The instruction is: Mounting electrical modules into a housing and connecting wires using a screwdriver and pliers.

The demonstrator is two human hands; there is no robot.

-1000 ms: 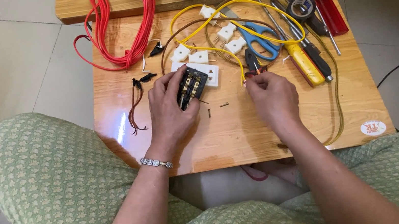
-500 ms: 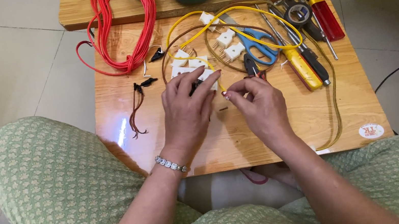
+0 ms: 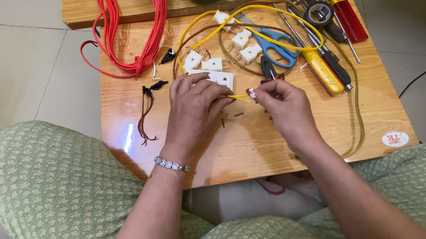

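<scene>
left hand [image 3: 195, 105] palm-down, fingers curled, right hand [image 3: 282, 105] pinching, grip closed

Bright, even daylight; a white glare streak on the glossy wooden table [image 3: 129, 139] at eight o'clock; focus seems sharp throughout.

Single head view, steep downward, close over wooden table [image 3: 293, 142], lap at bottom edge.

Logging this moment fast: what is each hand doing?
Left hand: closed on the white plastic socket block.
Right hand: pinching the thin yellow wire.
</scene>
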